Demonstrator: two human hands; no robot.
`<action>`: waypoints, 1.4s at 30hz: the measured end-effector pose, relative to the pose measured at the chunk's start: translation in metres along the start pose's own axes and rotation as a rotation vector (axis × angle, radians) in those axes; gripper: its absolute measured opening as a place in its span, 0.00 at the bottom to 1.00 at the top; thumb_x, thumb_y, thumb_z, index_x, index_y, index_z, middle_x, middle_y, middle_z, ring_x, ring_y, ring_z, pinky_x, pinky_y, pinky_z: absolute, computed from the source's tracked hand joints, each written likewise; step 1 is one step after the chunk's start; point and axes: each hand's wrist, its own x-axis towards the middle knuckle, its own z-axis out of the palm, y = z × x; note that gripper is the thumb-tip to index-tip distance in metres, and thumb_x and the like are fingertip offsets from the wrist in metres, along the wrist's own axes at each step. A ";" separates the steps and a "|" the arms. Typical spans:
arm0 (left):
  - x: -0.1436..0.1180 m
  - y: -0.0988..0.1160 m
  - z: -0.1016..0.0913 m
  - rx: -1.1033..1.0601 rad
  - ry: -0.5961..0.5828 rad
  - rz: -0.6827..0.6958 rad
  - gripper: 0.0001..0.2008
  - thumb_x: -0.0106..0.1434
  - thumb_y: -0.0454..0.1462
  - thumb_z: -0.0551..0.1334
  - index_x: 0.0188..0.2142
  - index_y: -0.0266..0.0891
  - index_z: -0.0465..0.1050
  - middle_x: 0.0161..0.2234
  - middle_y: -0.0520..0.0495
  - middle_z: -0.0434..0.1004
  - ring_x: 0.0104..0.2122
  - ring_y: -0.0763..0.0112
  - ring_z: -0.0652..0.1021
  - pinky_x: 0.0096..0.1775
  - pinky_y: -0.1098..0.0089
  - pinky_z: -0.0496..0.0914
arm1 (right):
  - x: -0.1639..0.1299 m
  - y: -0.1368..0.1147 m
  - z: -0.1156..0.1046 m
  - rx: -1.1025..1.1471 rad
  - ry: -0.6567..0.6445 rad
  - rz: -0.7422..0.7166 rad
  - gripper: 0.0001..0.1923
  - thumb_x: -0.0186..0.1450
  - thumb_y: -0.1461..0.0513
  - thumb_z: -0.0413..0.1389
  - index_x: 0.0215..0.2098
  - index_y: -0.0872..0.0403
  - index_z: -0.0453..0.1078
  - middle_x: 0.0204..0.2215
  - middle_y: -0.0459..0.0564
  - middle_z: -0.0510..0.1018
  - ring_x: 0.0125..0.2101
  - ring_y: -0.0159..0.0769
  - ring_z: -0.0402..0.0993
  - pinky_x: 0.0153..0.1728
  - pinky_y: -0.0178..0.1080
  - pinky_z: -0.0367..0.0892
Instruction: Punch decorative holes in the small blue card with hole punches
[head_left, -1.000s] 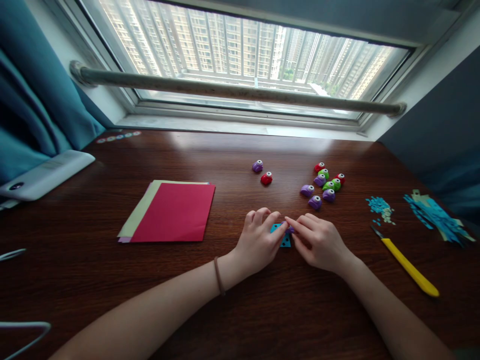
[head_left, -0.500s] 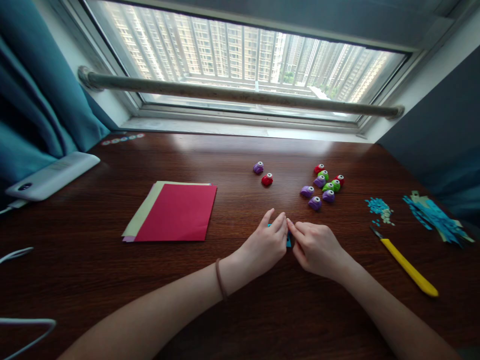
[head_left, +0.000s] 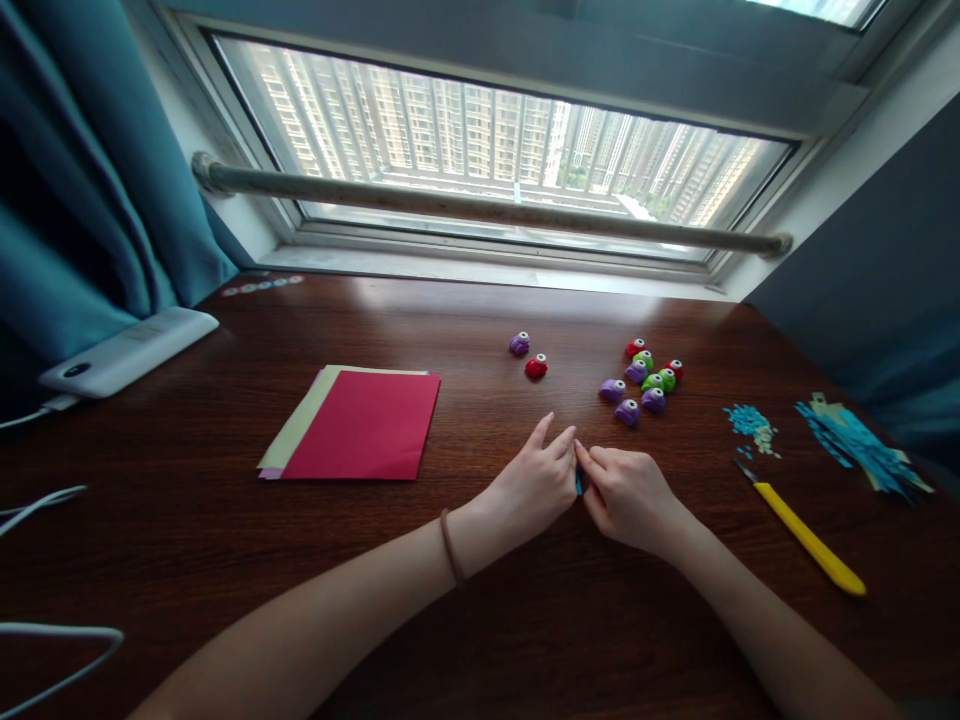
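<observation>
Over the middle of the table, my left hand [head_left: 536, 478] and my right hand [head_left: 634, 498] meet at the fingertips around a small piece of blue paper [head_left: 578, 483]. Only a sliver of the paper shows between them. The left thumb is hidden, and some left fingers point up and forward. My right hand is curled, its index finger and thumb at the paper. Beyond the hands sit a red craft punch [head_left: 536, 367] and a purple craft punch [head_left: 519, 344]. Several more punches in purple, green and red [head_left: 628, 412] cluster to the right.
Stacked coloured paper sheets [head_left: 360, 425], red on top, lie left. On the right are a yellow-handled craft knife [head_left: 810, 540], blue and pale paper bits [head_left: 746, 420] and cut paper strips [head_left: 862, 445]. A white power bank-like device [head_left: 135, 350] with a cable rests far left, below the curtain.
The camera view has shifted slightly. Less of the blue paper shows between my hands now, and the fingers have drawn a little closer over it. Nothing else on the table has moved.
</observation>
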 end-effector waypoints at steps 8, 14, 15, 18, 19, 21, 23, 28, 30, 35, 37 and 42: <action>-0.014 0.005 0.023 -0.193 0.114 -0.215 0.15 0.67 0.33 0.49 0.52 0.33 0.63 0.53 0.43 0.66 0.55 0.58 0.61 0.55 0.54 0.54 | -0.004 0.009 0.011 0.165 0.164 0.073 0.20 0.61 0.67 0.46 0.50 0.58 0.67 0.26 0.48 0.68 0.29 0.36 0.66 0.31 0.38 0.62; -0.014 0.001 0.020 -0.399 0.107 -0.356 0.22 0.60 0.36 0.61 0.54 0.40 0.59 0.52 0.45 0.64 0.54 0.56 0.61 0.54 0.55 0.56 | -0.001 0.018 0.020 0.449 0.272 0.110 0.23 0.60 0.66 0.52 0.54 0.55 0.60 0.46 0.52 0.66 0.46 0.38 0.62 0.48 0.39 0.61; -0.014 0.000 0.019 -0.418 0.111 -0.389 0.24 0.59 0.37 0.62 0.54 0.39 0.58 0.52 0.43 0.64 0.54 0.56 0.60 0.54 0.55 0.56 | -0.001 0.019 0.023 0.493 0.254 0.101 0.25 0.60 0.67 0.52 0.55 0.54 0.58 0.47 0.52 0.66 0.47 0.38 0.62 0.49 0.39 0.60; -0.013 -0.002 0.021 -0.457 0.114 -0.508 0.27 0.55 0.41 0.66 0.51 0.36 0.60 0.51 0.40 0.63 0.54 0.52 0.59 0.53 0.54 0.56 | -0.001 0.026 0.028 0.586 0.196 0.111 0.26 0.60 0.69 0.52 0.57 0.52 0.57 0.43 0.49 0.70 0.44 0.35 0.65 0.48 0.39 0.62; -0.013 -0.003 0.022 -0.470 0.109 -0.540 0.26 0.53 0.42 0.67 0.48 0.36 0.62 0.50 0.40 0.63 0.54 0.52 0.59 0.53 0.54 0.56 | -0.001 0.030 0.028 0.605 0.196 0.132 0.26 0.60 0.69 0.52 0.56 0.51 0.57 0.42 0.48 0.70 0.43 0.35 0.66 0.47 0.39 0.62; -0.013 -0.006 0.024 -0.503 0.101 -0.577 0.23 0.50 0.43 0.68 0.43 0.38 0.65 0.48 0.41 0.63 0.52 0.52 0.60 0.52 0.54 0.57 | -0.001 0.037 0.026 0.632 0.232 0.191 0.25 0.60 0.68 0.53 0.56 0.52 0.58 0.41 0.48 0.71 0.42 0.35 0.68 0.46 0.39 0.64; -0.013 -0.007 0.025 -0.543 0.106 -0.594 0.20 0.49 0.43 0.69 0.39 0.39 0.66 0.46 0.42 0.63 0.50 0.54 0.61 0.50 0.56 0.58 | -0.002 0.046 0.023 0.633 0.290 0.261 0.21 0.60 0.66 0.55 0.52 0.53 0.63 0.41 0.49 0.72 0.39 0.35 0.70 0.44 0.39 0.65; -0.012 -0.010 0.024 -0.623 0.096 -0.625 0.19 0.46 0.40 0.71 0.33 0.39 0.66 0.41 0.46 0.65 0.46 0.58 0.63 0.48 0.59 0.58 | -0.004 0.062 0.026 0.552 0.354 0.420 0.13 0.56 0.62 0.59 0.40 0.54 0.70 0.36 0.48 0.75 0.35 0.37 0.72 0.38 0.38 0.68; -0.012 -0.011 0.023 -0.642 0.086 -0.635 0.18 0.46 0.40 0.72 0.32 0.39 0.66 0.40 0.46 0.66 0.45 0.58 0.64 0.47 0.60 0.58 | -0.004 0.065 0.031 0.520 0.366 0.432 0.13 0.56 0.62 0.59 0.41 0.54 0.70 0.37 0.48 0.75 0.36 0.37 0.72 0.39 0.38 0.68; -0.012 -0.011 0.022 -0.677 0.074 -0.612 0.16 0.47 0.38 0.71 0.29 0.39 0.65 0.35 0.50 0.68 0.43 0.61 0.65 0.46 0.61 0.56 | 0.000 0.076 0.041 0.322 0.487 0.478 0.13 0.58 0.61 0.58 0.42 0.55 0.70 0.38 0.51 0.72 0.39 0.40 0.69 0.43 0.42 0.65; -0.012 -0.011 0.021 -0.679 0.073 -0.607 0.16 0.47 0.38 0.71 0.28 0.39 0.64 0.35 0.50 0.69 0.43 0.61 0.65 0.46 0.61 0.56 | 0.002 0.075 0.040 0.242 0.536 0.547 0.16 0.57 0.60 0.59 0.44 0.56 0.70 0.38 0.53 0.70 0.36 0.41 0.69 0.40 0.43 0.65; -0.011 -0.011 0.020 -0.674 0.059 -0.614 0.15 0.48 0.39 0.71 0.27 0.39 0.64 0.34 0.50 0.69 0.41 0.61 0.66 0.45 0.61 0.55 | 0.004 0.050 0.034 0.574 0.390 0.348 0.06 0.58 0.62 0.58 0.35 0.53 0.73 0.32 0.48 0.68 0.28 0.32 0.65 0.29 0.35 0.64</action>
